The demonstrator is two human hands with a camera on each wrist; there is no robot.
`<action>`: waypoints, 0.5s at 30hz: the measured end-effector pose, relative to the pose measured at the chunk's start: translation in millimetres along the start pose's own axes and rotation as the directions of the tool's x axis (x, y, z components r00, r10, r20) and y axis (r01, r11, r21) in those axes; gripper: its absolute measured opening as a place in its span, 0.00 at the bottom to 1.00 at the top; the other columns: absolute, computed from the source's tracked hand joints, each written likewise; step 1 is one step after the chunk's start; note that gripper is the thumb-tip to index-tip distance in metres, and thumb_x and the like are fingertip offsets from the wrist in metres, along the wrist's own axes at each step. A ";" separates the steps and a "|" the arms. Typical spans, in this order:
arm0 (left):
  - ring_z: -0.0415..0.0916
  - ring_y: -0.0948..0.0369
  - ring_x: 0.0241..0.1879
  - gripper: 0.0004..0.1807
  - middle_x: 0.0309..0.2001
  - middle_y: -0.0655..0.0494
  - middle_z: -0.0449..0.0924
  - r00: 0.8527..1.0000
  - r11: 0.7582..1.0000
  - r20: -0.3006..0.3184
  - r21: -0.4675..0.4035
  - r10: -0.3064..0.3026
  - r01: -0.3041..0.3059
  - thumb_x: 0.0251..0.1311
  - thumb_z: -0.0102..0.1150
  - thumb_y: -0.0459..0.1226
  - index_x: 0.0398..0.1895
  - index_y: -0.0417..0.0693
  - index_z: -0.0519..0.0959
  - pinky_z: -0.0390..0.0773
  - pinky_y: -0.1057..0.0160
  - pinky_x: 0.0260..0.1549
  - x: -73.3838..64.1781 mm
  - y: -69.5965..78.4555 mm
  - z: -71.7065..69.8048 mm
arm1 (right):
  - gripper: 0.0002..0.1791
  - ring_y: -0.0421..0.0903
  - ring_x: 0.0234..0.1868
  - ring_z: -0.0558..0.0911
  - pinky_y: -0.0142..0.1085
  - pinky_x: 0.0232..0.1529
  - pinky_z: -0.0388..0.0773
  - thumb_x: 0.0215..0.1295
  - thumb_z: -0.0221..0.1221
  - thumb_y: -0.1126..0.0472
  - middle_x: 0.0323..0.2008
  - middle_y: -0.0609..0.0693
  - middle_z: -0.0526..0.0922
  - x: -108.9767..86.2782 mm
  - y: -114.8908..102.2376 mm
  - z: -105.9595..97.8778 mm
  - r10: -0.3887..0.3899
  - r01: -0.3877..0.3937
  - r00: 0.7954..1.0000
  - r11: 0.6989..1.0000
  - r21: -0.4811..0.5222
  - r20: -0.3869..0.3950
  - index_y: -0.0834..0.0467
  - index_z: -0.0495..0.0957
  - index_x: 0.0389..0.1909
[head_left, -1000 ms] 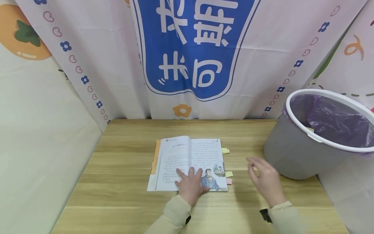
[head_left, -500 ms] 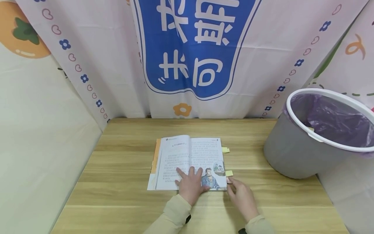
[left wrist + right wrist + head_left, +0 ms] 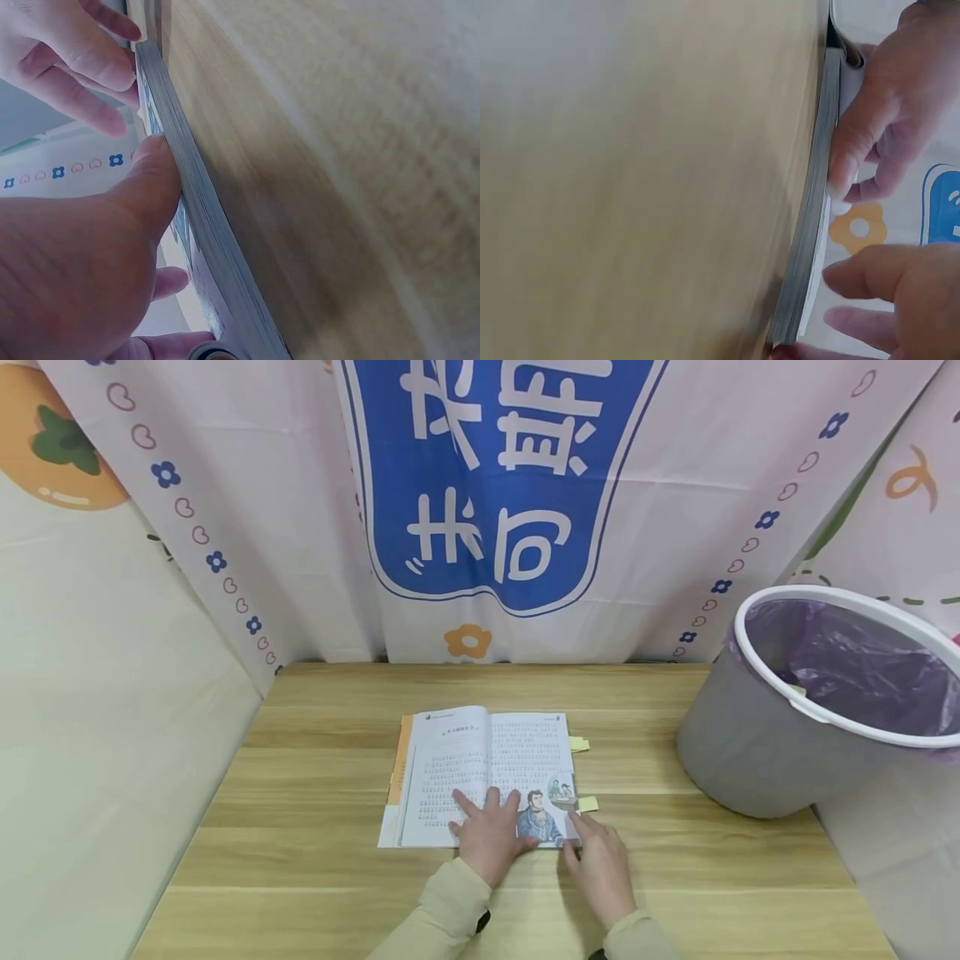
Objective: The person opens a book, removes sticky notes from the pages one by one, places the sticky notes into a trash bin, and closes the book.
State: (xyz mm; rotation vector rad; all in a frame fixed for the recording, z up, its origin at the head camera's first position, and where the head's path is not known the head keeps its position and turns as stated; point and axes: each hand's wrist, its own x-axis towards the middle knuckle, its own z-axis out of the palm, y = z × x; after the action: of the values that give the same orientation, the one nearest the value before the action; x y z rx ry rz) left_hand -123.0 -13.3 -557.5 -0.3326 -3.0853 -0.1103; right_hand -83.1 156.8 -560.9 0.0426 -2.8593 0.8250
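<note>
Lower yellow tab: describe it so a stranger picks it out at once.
On the wooden table lies an open book. Along its right edge in the head view, the lower yellow tab sticks out just beyond the right hand; the upper yellow paper lies farther from that hand.

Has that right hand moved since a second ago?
Yes. In the head view, the right hand has moved left, away from the grey trash bin, to the lower right corner of the open book.
</note>
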 end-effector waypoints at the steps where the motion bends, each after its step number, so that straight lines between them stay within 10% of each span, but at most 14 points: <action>1: 0.62 0.18 0.55 0.46 0.52 0.44 0.74 1.000 1.000 0.001 0.003 -0.001 0.001 0.41 0.61 0.73 0.60 0.56 0.74 0.78 0.30 0.31 0.0 -0.1 0.3 | 0.28 0.67 0.53 0.77 0.64 0.55 0.70 0.54 0.70 0.66 0.56 0.68 0.78 -0.5 -1.4 0.8 0.010 -0.010 1.000 1.000 -0.007 -0.003 0.64 0.78 0.58; 15: 0.63 0.18 0.55 0.42 0.54 0.43 0.74 0.999 0.999 0.010 -0.003 0.032 -0.032 0.49 0.60 0.70 0.61 0.54 0.74 0.80 0.31 0.29 -1.1 -4.2 -5.9 | 0.31 0.64 0.51 0.74 0.61 0.51 0.56 0.49 0.72 0.66 0.53 0.63 0.81 -1.8 -7.4 4.8 0.050 -0.052 0.992 0.999 -0.016 -0.115 0.57 0.79 0.58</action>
State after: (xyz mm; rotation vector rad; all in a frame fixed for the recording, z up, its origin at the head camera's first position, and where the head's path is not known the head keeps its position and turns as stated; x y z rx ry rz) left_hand -122.7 -18.1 -551.9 -0.3835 -3.0884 -0.1118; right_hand -81.6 148.0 -561.2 -0.0779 -2.7704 0.7831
